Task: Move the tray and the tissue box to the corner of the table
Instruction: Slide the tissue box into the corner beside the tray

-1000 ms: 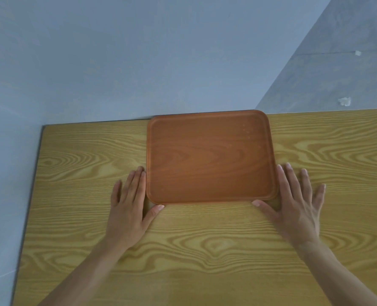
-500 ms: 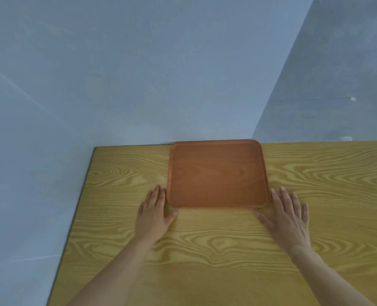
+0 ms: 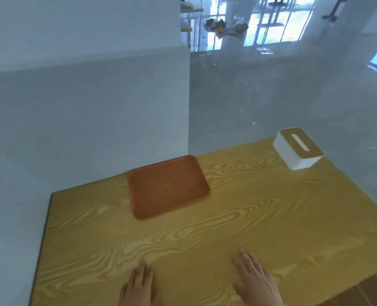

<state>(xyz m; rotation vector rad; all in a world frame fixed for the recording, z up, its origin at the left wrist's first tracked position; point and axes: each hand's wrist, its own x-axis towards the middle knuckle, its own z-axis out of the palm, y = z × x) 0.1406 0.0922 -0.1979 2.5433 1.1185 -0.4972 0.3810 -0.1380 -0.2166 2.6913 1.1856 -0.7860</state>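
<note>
The brown rectangular tray (image 3: 167, 186) lies flat at the far edge of the wooden table (image 3: 260, 217), left of centre and touching the wall. The white tissue box (image 3: 297, 148) with a wooden lid and slot stands at the table's far right corner. My left hand (image 3: 138, 288) rests flat on the table near the front edge, fingers apart and holding nothing. My right hand (image 3: 255, 281) lies flat a little to its right, also holding nothing. Both hands are well short of the tray.
A grey-white wall (image 3: 83, 118) borders the table's far side and left side. The table's right edge (image 3: 359, 191) drops to a grey floor. Windows and shelves with clutter (image 3: 225, 25) stand far behind.
My hands have left the tray's near corners and drawn back to the table's front. The view has swung up and right, so the tissue box now shows.
</note>
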